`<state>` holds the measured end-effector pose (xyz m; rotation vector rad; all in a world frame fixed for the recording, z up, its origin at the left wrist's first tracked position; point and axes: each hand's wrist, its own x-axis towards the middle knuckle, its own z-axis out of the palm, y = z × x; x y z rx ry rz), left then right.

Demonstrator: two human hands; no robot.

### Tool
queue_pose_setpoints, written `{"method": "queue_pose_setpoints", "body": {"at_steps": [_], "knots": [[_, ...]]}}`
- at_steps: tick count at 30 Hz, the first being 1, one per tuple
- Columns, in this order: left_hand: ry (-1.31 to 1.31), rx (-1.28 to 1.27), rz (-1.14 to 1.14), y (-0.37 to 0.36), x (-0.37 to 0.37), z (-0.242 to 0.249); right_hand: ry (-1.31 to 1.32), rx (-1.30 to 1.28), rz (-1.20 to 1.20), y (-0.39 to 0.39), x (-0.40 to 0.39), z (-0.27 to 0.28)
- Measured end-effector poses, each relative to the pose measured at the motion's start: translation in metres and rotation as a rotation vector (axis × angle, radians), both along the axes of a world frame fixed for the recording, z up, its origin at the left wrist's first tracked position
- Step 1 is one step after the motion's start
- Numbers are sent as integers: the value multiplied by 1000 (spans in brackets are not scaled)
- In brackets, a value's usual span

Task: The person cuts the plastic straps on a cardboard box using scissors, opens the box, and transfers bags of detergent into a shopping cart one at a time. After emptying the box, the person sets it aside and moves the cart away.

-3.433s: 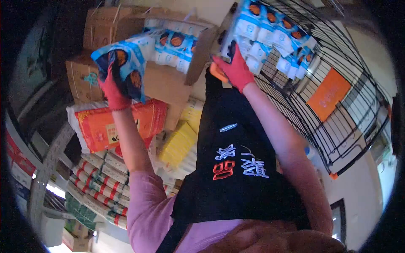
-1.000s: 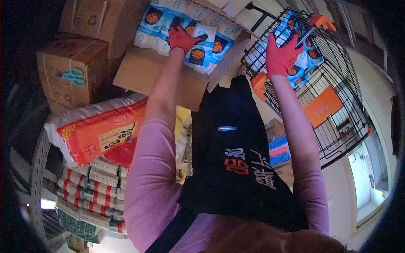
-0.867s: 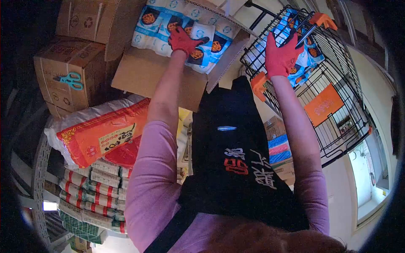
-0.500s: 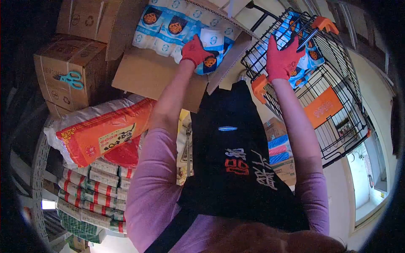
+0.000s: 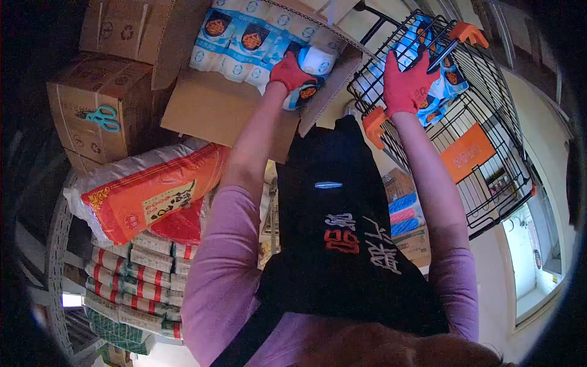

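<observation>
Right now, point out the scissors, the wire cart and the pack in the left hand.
scissors [image 5: 101,118]: head view, on the teal handles, lying on a closed carton.
wire cart [image 5: 489,147]: head view, on its black wire side wall.
pack [image 5: 309,67]: head view, on the blue-white wrapper beside the left hand [image 5: 289,72].

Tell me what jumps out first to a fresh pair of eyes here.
Two red gloves up top: the left hand grips a blue-and-white packet in the open cardboard box, the right hand rests on the black wire cart. An orange sack lies lower left.
</observation>
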<state>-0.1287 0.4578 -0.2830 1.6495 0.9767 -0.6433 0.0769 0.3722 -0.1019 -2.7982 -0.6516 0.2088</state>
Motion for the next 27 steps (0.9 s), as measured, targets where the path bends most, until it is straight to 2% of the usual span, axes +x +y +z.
{"method": "queue_pose_setpoints", "body": {"at_steps": [3, 6, 9, 10, 13, 16, 19, 20, 23, 24, 27], "knots": [[-94, 27, -39, -6, 4, -13, -14, -18, -2, 1, -1, 1], [216, 235, -231, -14, 14, 0, 1, -1, 8, 0, -1, 1], [104, 249, -149, -29, 14, 12, -19, -2, 20, 0, -1, 1], [56, 64, -29, -25, 15, 26, -7, 8, 22, 1, -1, 1], [-5, 88, 67, -31, 9, 4, 8, 11, 16, 1, -1, 4], [32, 88, 44, -19, 10, -19, 9, 13, 4, -2, 1, -1], [21, 213, -6, -19, 9, -20, -83, -21, 34, -5, 2, -6], [25, 283, -17, -24, 9, -16, -63, 13, 18, -4, 1, -4], [-47, 176, 5, -16, 9, 20, -55, 11, 2, -8, 0, -10], [-99, 233, 15, -14, 8, 32, 14, 44, -4, -9, 0, -6], [-46, 257, -4, -2, 1, 57, 10, 70, 3, -11, -1, -7]]}}
